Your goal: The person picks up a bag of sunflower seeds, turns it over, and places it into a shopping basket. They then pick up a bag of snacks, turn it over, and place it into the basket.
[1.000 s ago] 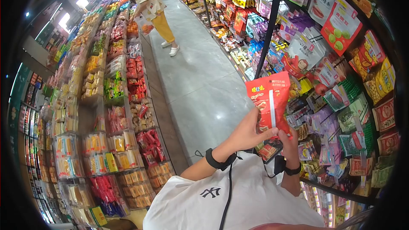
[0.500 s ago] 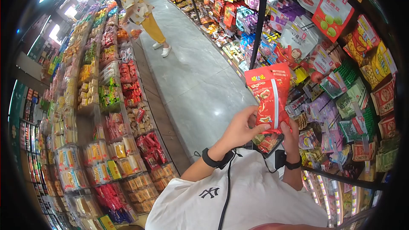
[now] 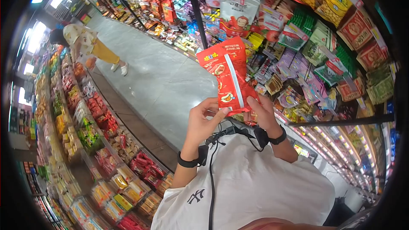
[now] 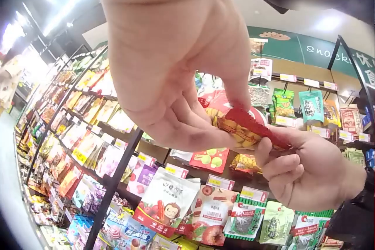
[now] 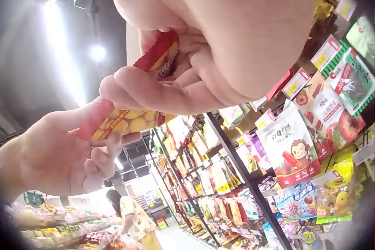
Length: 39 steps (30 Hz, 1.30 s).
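Note:
A red snack bag (image 3: pixel 230 74) with a white strip down its back is held upright in front of the chest. My left hand (image 3: pixel 205 118) pinches its lower left corner, thumb over the printed back. At the lower right corner, my right hand (image 3: pixel 265 114) grips the bag, its thumb on the same face. The left wrist view shows the bag's (image 4: pixel 237 130) yellow front with nut-like pictures between both hands. From the right wrist, the red end of the packet (image 5: pixel 158 53) shows beside the curled fingers of my right hand (image 5: pixel 222 39).
A rack of hanging snack bags (image 3: pixel 294 38) stands close on the right, with a black post (image 3: pixel 196 10) behind the held bag. Bins of wrapped snacks (image 3: pixel 102 119) run along the left. A person in yellow trousers (image 3: pixel 104 53) stands down the grey aisle (image 3: pixel 157 76).
The head view has turned right, so aisle, person and rack have slid left in it. Both hands keep hold of the bag, which now appears farther left and tilts slightly to the left.

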Each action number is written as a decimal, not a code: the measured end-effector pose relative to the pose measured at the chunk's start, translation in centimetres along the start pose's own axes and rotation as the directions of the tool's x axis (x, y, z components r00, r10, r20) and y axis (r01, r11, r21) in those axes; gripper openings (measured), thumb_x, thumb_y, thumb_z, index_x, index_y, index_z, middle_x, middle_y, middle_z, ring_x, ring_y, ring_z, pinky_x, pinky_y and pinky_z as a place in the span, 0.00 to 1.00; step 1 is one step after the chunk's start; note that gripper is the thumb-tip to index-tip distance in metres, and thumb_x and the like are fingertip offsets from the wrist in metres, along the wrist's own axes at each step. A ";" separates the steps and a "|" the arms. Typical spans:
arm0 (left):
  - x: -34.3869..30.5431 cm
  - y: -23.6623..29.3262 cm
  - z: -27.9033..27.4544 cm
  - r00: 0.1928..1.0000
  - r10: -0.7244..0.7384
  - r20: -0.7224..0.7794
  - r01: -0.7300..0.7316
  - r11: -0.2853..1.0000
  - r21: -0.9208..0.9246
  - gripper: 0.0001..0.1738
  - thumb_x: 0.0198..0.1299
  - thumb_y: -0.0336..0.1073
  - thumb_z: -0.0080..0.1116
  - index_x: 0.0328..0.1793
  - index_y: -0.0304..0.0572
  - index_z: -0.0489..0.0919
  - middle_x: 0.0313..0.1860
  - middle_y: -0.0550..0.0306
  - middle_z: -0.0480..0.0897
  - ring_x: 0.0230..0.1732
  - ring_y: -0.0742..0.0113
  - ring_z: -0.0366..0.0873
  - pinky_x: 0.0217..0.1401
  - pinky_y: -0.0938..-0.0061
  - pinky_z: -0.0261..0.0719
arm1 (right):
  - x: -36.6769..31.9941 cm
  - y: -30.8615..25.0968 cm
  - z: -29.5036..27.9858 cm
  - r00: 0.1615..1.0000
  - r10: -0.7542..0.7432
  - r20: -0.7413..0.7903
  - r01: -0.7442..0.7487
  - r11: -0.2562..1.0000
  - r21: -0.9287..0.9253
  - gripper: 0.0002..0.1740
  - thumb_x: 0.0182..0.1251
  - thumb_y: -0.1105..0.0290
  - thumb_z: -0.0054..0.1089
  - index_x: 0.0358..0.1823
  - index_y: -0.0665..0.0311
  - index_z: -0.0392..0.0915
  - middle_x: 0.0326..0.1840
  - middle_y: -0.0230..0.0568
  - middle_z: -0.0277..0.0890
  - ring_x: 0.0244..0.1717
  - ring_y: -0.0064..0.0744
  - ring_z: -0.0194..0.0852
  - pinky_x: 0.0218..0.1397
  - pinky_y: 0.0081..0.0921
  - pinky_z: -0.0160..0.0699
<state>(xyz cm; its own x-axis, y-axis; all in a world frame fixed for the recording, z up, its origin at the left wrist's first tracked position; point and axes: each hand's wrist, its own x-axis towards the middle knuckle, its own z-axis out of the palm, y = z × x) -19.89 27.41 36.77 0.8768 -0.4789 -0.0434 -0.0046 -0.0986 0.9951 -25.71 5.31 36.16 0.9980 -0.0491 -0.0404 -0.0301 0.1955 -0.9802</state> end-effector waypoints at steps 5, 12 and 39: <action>0.2 -0.1 0.4 0.999 0.031 0.024 -0.031 0.999 -0.027 0.18 0.68 0.36 0.69 0.58 0.32 0.82 0.40 0.58 0.88 0.41 0.74 0.85 0.49 0.75 0.81 | -0.5 0.5 -0.4 1.000 0.000 -0.006 0.001 0.999 0.046 0.17 0.83 0.60 0.51 0.53 0.69 0.77 0.30 0.36 0.81 0.22 0.23 0.78 0.25 0.21 0.75; 0.5 0.0 1.7 0.997 0.076 -0.013 -0.076 0.997 -0.026 0.17 0.66 0.35 0.71 0.56 0.33 0.84 0.33 0.61 0.88 0.31 0.80 0.79 0.37 0.80 0.76 | -1.4 -0.1 -1.0 0.999 0.019 -0.033 -0.018 1.000 0.026 0.17 0.83 0.60 0.50 0.51 0.69 0.78 0.29 0.37 0.81 0.23 0.24 0.79 0.26 0.21 0.75; 1.0 0.3 3.1 0.984 0.127 0.123 -0.143 0.982 0.124 0.23 0.61 0.42 0.75 0.55 0.33 0.83 0.35 0.57 0.89 0.32 0.76 0.82 0.37 0.80 0.78 | -4.8 1.4 -2.1 0.997 -0.016 -0.076 0.002 0.986 -0.169 0.15 0.81 0.62 0.52 0.44 0.67 0.80 0.25 0.33 0.81 0.24 0.18 0.77 0.28 0.19 0.72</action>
<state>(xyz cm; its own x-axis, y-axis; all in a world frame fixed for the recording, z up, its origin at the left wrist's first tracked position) -20.46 24.22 36.71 0.8032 -0.5912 0.0731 -0.1890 -0.1365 0.9724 -30.68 3.71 34.61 0.9912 -0.1261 -0.0398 -0.0366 0.0269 -0.9990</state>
